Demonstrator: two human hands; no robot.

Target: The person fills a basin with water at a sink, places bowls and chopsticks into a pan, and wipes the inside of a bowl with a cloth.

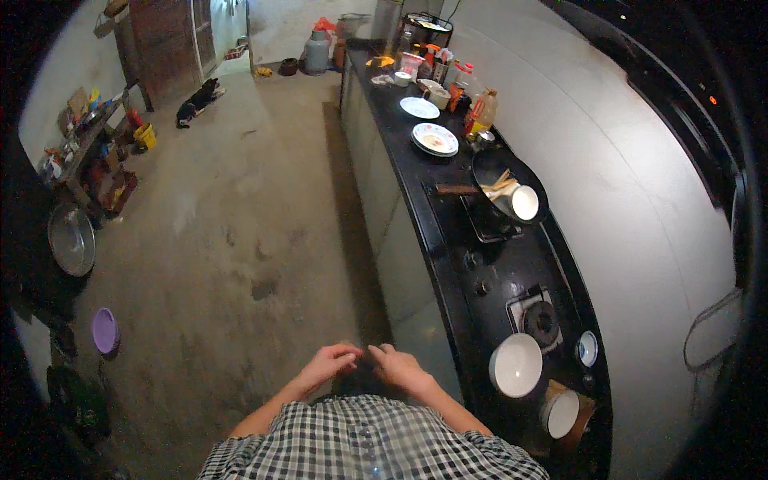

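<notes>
My left hand (331, 363) and my right hand (393, 366) are raised in front of my checked shirt, a small gap between their fingertips. Nothing is visible in either; the fingers are half curled. To the right runs a black countertop with a large white bowl (516, 365) beside a gas burner (541, 323), a second white bowl (563, 414) and a small blue-and-white dish (587, 348). Farther along, a wok (540, 174) on the stove holds a white bowl (525, 203) and wooden utensils (503, 184). Stacked plates (435, 139) and a single plate (419, 108) lie beyond.
Bottles (483, 111) and jars crowd the counter's far part. A dog (199, 103) lies on the floor near the doorway, and a gas cylinder (317, 53) stands by the back wall. At left are a cluttered shelf (90, 144), a metal basin (71, 239) and a purple basin (105, 331).
</notes>
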